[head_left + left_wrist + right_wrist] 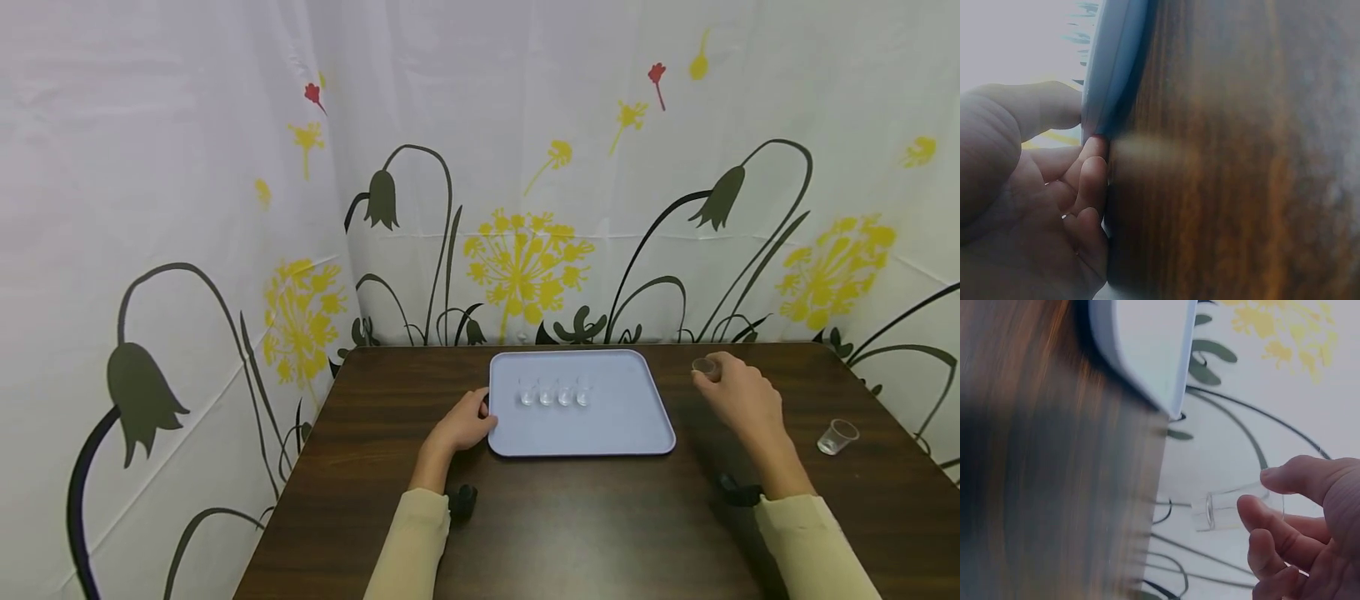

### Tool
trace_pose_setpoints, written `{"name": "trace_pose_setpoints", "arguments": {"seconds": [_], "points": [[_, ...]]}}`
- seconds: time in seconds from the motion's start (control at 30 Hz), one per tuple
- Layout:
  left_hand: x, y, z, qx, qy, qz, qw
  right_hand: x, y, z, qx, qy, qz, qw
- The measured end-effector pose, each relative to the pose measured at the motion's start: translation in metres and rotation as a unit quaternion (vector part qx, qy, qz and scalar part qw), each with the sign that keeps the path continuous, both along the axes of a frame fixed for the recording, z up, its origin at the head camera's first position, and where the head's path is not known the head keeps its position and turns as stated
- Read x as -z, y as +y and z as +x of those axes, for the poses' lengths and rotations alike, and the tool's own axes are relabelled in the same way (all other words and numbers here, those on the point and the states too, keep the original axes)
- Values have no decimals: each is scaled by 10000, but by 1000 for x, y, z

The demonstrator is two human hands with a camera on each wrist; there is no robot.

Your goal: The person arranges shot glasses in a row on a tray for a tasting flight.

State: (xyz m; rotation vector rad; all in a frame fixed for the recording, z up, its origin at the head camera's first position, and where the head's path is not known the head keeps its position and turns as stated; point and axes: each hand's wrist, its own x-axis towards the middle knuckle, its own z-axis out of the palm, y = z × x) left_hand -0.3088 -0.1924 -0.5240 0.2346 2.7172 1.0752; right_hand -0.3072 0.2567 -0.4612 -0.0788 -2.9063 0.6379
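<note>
In the head view, my left hand (pixel 463 422) is at the left edge of a pale blue tray (pixel 585 437). The left wrist view shows its thumb on the tray's rim (pixel 1116 56) and its curled fingers against the underside. My right hand (pixel 744 398) is raised to the right of the tray, pinching a small clear cup (pixel 703 367) between thumb and fingers. In the right wrist view that cup (pixel 1222 509) is off the tabletop, apart from the tray. Several similar clear cups (pixel 546 396) stand in a row on the tray.
Another clear cup (pixel 837 437) is on the dark wooden table (pixel 570 533), right of my right forearm. A white curtain with printed flowers (pixel 525 100) hangs behind the table's far edge and along its left side.
</note>
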Motion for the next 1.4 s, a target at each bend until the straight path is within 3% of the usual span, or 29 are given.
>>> {"name": "trace_pose_setpoints", "arguments": {"seconds": [0.17, 0.27, 0.37, 0.5, 0.7, 0.87, 1.03, 1.2, 1.23, 1.4], "points": [[18, -6, -14, 24, 50, 117, 9999, 0, -15, -4, -53, 54, -167, 9998], [16, -8, -13, 134, 112, 132, 9998, 1, -25, -6, -66, 153, -235, 9996], [2, -5, -4, 178, 55, 162, 9997, 3, -36, -7, -137, 185, -294, 9993], [2, -5, -3, 171, -23, 149, 9997, 6, -49, -8, -349, 190, -337, 9986], [23, -11, -15, 223, 141, 132, 9996, 10, -66, -12, -709, 118, -501, 9962], [14, -9, -10, 179, 110, 184, 9996, 13, -79, -15, -951, -43, -778, 9924], [-7, -1, 3, 143, 44, 172, 9997, 19, -86, -17, -1071, -180, -911, 9899], [-9, -1, 6, 142, 110, 96, 9998, 23, -95, -19, -1115, -232, -977, 9887], [-3, -3, 3, 230, 236, 115, 9994, 24, -97, -19, -1124, -245, -970, 9886], [-2, -4, 3, 225, 244, 166, 9993, 29, -103, -19, -1157, -365, -922, 9883]]}}
